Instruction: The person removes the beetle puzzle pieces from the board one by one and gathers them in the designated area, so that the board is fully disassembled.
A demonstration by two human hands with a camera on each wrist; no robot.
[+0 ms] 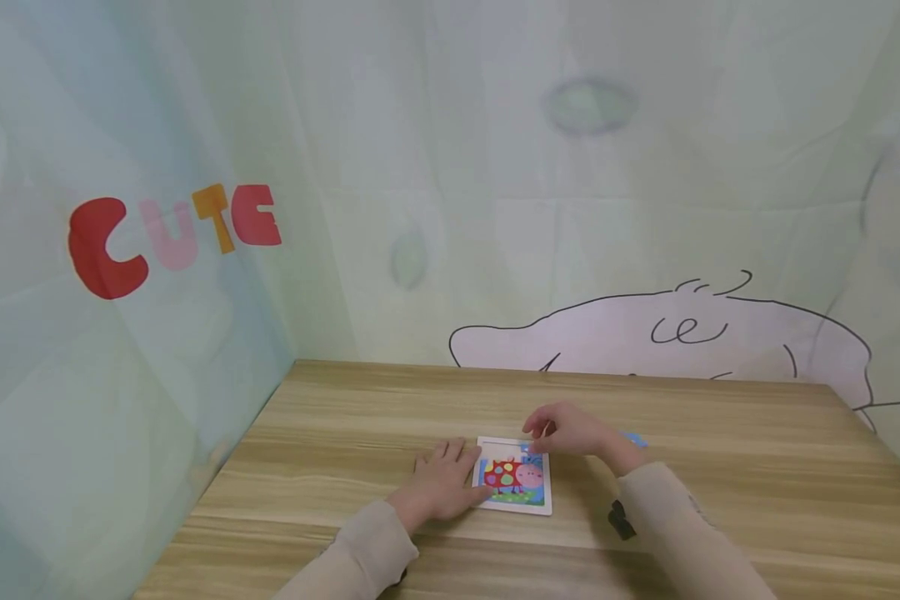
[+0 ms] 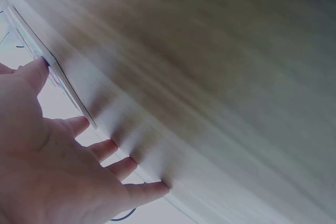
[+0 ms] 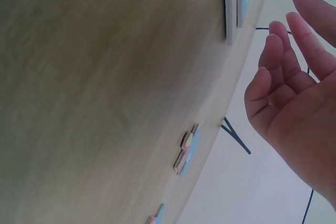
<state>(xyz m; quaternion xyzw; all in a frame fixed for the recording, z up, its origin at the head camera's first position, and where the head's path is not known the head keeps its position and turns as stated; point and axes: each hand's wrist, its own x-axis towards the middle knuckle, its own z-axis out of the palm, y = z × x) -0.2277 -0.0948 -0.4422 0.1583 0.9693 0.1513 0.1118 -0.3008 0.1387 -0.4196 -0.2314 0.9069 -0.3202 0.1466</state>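
A white-framed jigsaw puzzle point(image 1: 512, 507) lies on the wooden table, showing a red spotted ladybug over green and blue. Its upper left part is bare tray, while a blue puzzle piece point(image 1: 531, 457) sits at the upper right. My left hand point(image 1: 442, 485) is spread flat at the left edge, thumb over the frame and other fingertips on the table. Just above the top right corner hovers my right hand point(image 1: 570, 430), fingers loosely bent. Nothing shows between its fingers in the right wrist view, where the blue piece point(image 3: 242, 1) stands slightly proud of the frame.
Beyond the right wrist lies a loose blue puzzle piece point(image 1: 633, 439). In the right wrist view two loose pieces show, a nearer one point(image 3: 156, 215) and another point(image 3: 188, 150). A printed cloth backdrop point(image 1: 435, 183) stands behind and left of the table point(image 1: 360, 417).
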